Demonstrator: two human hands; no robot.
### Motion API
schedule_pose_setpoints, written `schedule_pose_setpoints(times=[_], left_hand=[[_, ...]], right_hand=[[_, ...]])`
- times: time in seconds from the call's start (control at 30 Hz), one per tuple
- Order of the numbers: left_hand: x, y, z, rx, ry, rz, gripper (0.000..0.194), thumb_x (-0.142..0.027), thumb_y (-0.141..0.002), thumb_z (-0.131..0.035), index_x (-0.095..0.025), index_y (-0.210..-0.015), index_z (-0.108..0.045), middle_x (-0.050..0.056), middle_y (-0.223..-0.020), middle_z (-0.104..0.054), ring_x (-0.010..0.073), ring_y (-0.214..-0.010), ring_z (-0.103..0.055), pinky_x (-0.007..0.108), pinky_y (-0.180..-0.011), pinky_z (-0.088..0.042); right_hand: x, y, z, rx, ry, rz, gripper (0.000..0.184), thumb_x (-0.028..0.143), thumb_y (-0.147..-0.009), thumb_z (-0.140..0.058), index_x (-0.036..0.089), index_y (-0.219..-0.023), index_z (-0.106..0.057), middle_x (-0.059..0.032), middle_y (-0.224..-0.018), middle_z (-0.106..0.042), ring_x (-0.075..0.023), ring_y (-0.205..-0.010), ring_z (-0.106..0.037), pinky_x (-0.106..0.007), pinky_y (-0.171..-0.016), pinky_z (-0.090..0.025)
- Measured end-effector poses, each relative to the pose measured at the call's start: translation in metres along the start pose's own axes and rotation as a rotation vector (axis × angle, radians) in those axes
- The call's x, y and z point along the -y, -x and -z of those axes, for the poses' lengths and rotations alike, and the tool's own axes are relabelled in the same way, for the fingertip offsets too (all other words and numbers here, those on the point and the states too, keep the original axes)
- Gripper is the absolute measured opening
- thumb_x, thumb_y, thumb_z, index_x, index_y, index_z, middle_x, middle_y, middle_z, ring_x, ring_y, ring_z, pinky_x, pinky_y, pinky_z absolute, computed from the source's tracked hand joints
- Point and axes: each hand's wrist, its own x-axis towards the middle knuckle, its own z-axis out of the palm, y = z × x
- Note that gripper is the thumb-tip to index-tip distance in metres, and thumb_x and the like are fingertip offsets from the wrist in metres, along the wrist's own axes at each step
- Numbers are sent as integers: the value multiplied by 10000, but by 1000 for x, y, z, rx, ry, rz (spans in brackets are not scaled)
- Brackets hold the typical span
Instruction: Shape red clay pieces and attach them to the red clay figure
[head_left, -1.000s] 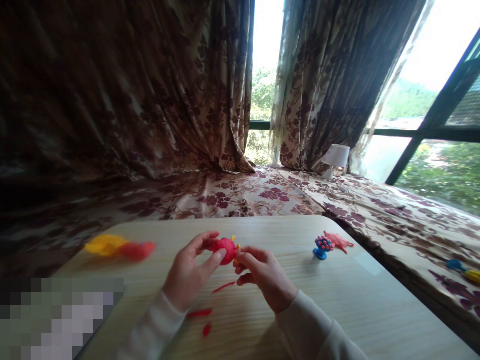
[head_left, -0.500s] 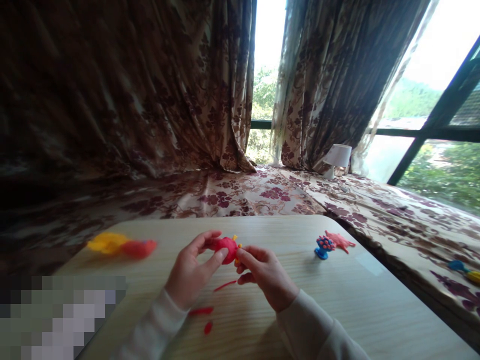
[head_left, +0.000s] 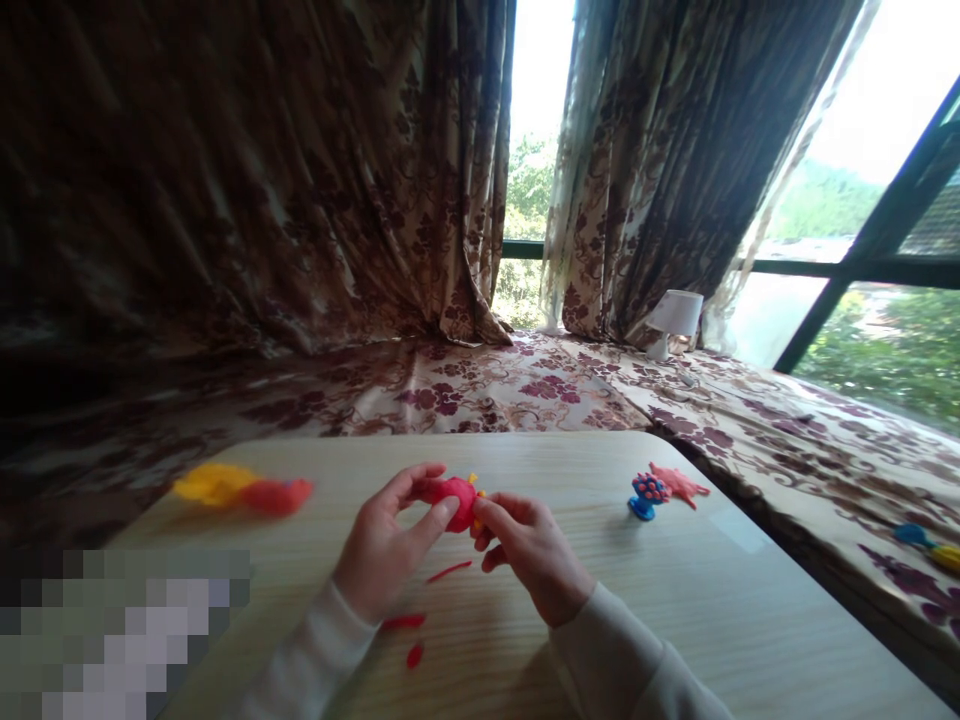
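Head view shows both hands [head_left: 381, 545] angled inward, pinching a red-and-yellow lump [head_left: 460, 503].

Open counter [head_left: 720, 610] stretches between the right grip [head_left: 536, 555] and a blue footed piece [head_left: 643, 508], which stands partly in front of a pink figure [head_left: 681, 485]. Red scraps [head_left: 405, 622] lie in the passage between the sleeves [head_left: 619, 640], while a red-and-yellow piece [head_left: 274, 496] blocks the far left corner.

Wears a plain, pale grey left sleeve [head_left: 311, 650], full-length and blurred in view, and a matching right sleeve [head_left: 626, 655], softly creased partway along.
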Motion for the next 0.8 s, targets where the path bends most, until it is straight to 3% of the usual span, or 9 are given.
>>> schedule_pose_setpoints(times=[0.27, 0.67, 0.8], left_hand=[[-1, -3, 1, -12, 27, 4, 453, -438, -707, -637, -159, -1054, -558, 90, -945, -680, 237, -907, -630, 402, -858, -468], [-1, 2, -3, 16, 18, -15, 435, -422, -714, -636, -160, -1052, -557, 87, -980, -673, 229, -933, -619, 401, -871, -474], [-2, 0, -2, -5, 55, 12, 465, -447, -707, -636, -158, -1061, -550, 93, -966, -684, 240, -926, -631, 400, -860, -474]], right_hand=[[9, 6, -3, 58, -62, -30, 371, 474, -686, -618, 110, -758, -635, -33, -702, -600, -112, -614, -551, -214, -478, -459], [1, 0, -4, -6, -85, -32, 294, 393, -572, -718, 131, -627, -596, 41, -490, -523, -65, -476, -463, -201, -467, -431], [4, 2, -3, 30, -96, -38, 314, 429, -621, -688, 127, -669, -620, 7, -580, -568, -87, -539, -508, -207, -470, -453]])
